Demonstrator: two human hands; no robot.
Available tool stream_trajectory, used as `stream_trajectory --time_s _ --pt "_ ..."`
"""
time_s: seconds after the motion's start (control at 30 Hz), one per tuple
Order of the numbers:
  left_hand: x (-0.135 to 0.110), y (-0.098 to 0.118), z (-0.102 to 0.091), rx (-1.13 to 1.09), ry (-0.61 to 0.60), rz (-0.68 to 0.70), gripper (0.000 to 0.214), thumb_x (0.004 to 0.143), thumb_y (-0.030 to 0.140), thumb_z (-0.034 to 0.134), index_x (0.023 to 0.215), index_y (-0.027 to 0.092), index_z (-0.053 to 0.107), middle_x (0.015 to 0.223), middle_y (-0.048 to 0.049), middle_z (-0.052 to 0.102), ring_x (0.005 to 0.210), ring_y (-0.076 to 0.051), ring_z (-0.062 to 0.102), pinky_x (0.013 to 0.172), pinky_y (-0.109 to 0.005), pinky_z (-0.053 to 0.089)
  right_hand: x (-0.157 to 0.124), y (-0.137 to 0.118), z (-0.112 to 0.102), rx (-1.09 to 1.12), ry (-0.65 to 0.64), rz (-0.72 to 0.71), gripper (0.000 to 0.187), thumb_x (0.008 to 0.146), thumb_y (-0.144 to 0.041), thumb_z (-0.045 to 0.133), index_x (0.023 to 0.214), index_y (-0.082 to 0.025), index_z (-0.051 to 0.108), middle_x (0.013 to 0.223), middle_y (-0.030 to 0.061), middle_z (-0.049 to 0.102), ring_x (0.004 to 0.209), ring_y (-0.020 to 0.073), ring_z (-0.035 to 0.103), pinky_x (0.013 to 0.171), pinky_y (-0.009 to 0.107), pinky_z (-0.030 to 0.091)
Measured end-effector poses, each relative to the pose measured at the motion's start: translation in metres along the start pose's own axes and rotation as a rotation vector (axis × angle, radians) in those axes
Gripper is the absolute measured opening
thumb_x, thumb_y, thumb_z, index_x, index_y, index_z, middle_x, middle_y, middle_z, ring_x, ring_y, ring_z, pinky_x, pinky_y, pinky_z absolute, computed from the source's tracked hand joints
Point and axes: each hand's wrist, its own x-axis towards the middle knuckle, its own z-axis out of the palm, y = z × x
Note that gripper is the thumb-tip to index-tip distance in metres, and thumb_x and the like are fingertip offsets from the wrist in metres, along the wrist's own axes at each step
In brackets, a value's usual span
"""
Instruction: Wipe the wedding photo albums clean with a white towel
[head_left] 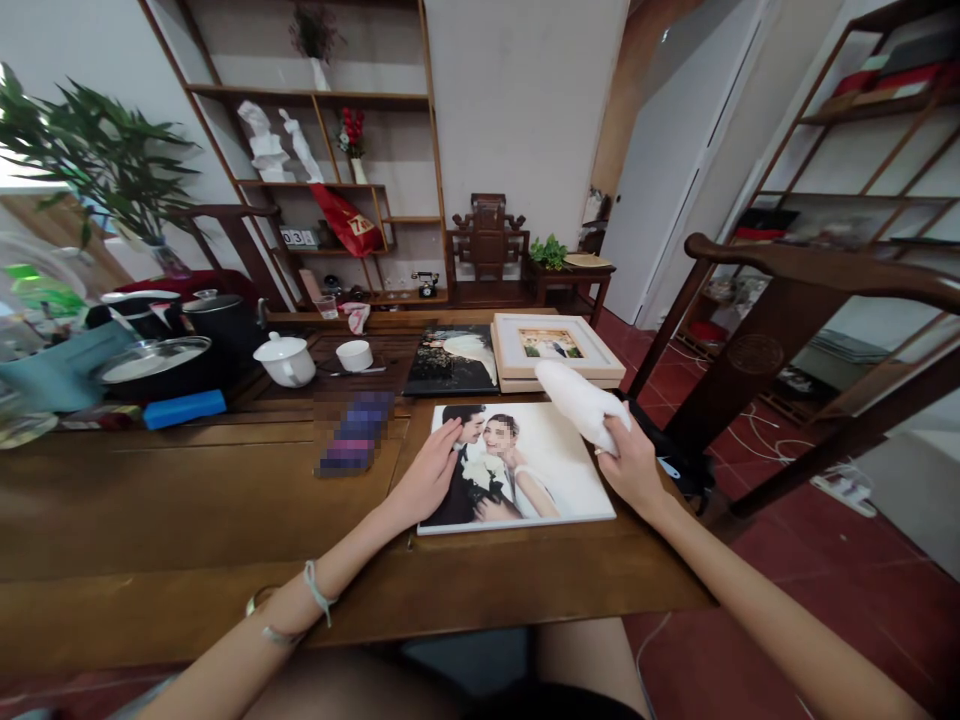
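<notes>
A large photo panel (pixel 517 485), printed with two people in a dark suit and a white dress, is laid flat on the wooden table (pixel 225 510), and everything else can be placed from it. The two hands are held well apart from each other. The left hand (pixel 436 460) is rested on the panel's left side near the far corner, its fingers stretched out flat and nothing grasped. By the right hand (pixel 628 455) a bunched white cloth (pixel 581 400) is gripped, held at the panel's far right corner; whether the panel is touched by the cloth cannot be told. Just beyond the panel, a dark picture panel (pixel 450 362) is placed, and to the right of that, beyond the panel too, a pale-framed picture (pixel 553 345) is seen. To the left of the panel, a purple item (pixel 356 435) is shown, blurred by pixelation. Farther left and beyond the panel, a small white bowl (pixel 355 356), a white lidded cup (pixel 285 360) and a glass-lidded pan (pixel 157 362) are set out, with a blue box (pixel 184 409) placed nearer than the pan. To the right of the panel, a dark wooden chair (pixel 757 345) is stood.
</notes>
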Motion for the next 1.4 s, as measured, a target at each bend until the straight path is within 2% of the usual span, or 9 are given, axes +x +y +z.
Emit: stream_trajectory --time_s 0.13,0.33,0.53,0.63,0.73,0.93,1.07,1.27,1.4 --pt "-0.001 -0.001 -0.001 -0.011 -0.001 0.024 0.046 0.096 0.032 0.026 0.138 0.017 0.038 0.149 -0.0127 0.036 0.139 -0.021 0.029 0.116 -0.045 0.022 0.009 0.007 -0.005 -0.01 -0.005 -0.115 0.04 0.07 -0.005 0.044 0.106 -0.018 0.056 0.142 0.0149 0.04 0.136 0.0325 0.03 0.103 0.052 0.036" --pt "-0.002 -0.002 -0.002 -0.001 -0.016 0.01 0.047 0.096 0.031 0.027 0.139 0.016 0.036 0.15 -0.0127 0.033 0.14 -0.022 0.027 0.116 -0.045 0.021 0.017 -0.003 -0.004 -0.006 -0.334 -0.312 0.053 0.061 -0.002 0.045 0.109 -0.017 0.059 0.141 0.0152 0.042 0.133 0.0298 0.036 0.102 0.048 0.038" --pt "-0.001 -0.003 -0.002 0.02 -0.04 0.022 0.052 0.095 0.041 0.036 0.141 0.017 0.033 0.152 -0.0137 0.029 0.141 -0.023 0.024 0.116 -0.046 0.019 0.022 0.001 0.0 -0.075 -0.353 -0.292 0.052 0.063 -0.003 0.048 0.112 -0.017 0.059 0.13 0.0166 0.053 0.123 0.0315 0.047 0.094 0.047 0.044" --pt "-0.002 -0.004 -0.002 0.026 -0.052 0.037 0.052 0.096 0.04 0.036 0.142 0.018 0.032 0.152 -0.0136 0.028 0.142 -0.024 0.022 0.116 -0.047 0.019 0.031 0.005 -0.005 -0.095 -0.237 -0.308 0.049 0.07 0.0 0.043 0.113 -0.017 0.06 0.13 0.016 0.054 0.123 0.029 0.048 0.096 0.045 0.044" --pt "-0.003 -0.004 -0.002 0.036 -0.055 0.051 0.052 0.096 0.038 0.035 0.142 0.016 0.031 0.152 -0.0147 0.027 0.142 -0.023 0.022 0.116 -0.046 0.019 0.04 0.004 -0.006 -0.094 -0.133 -0.336 0.046 0.073 0.001 0.041 0.109 -0.017 0.062 0.138 0.0149 0.048 0.131 0.0277 0.04 0.103 0.047 0.038" --pt "-0.003 -0.003 -0.003 0.052 -0.058 0.038 0.052 0.096 0.038 0.035 0.143 0.015 0.03 0.152 -0.0147 0.027 0.142 -0.024 0.021 0.116 -0.047 0.019 0.041 -0.005 0.01 -0.036 -0.376 -0.326 0.05 0.064 -0.002 0.049 0.11 -0.017 0.064 0.133 0.0156 0.053 0.127 0.0289 0.045 0.107 0.051 0.031" --pt "-0.003 -0.002 -0.004 0.058 -0.069 0.037 0.052 0.096 0.039 0.035 0.142 0.015 0.031 0.152 -0.0153 0.027 0.142 -0.024 0.022 0.116 -0.047 0.02 0.046 -0.009 0.013 0.013 -0.441 -0.269 0.046 0.065 -0.008 0.053 0.109 -0.018 0.066 0.136 0.0144 0.051 0.13 0.0307 0.042 0.104 0.051 0.035" --pt "-0.003 0.0 -0.004 0.068 -0.047 0.049 0.051 0.096 0.037 0.035 0.142 0.015 0.032 0.151 -0.0155 0.03 0.141 -0.025 0.024 0.115 -0.048 0.021 0.05 -0.018 0.008 -0.043 -0.547 -0.259 0.043 0.065 -0.007 0.052 0.104 -0.013 0.068 0.138 0.0198 0.047 0.126 0.0338 0.045 0.1 0.05 0.037" --pt "-0.003 0.003 -0.002 0.075 -0.014 0.024 0.05 0.096 0.038 0.034 0.141 0.014 0.034 0.15 -0.0158 0.032 0.14 -0.025 0.026 0.115 -0.048 0.022 0.028 -0.036 -0.009 0.008 -0.57 -0.361 0.045 0.062 -0.005 0.051 0.103 -0.014 0.068 0.137 0.0193 0.049 0.131 0.0334 0.039 0.106 0.054 0.03"
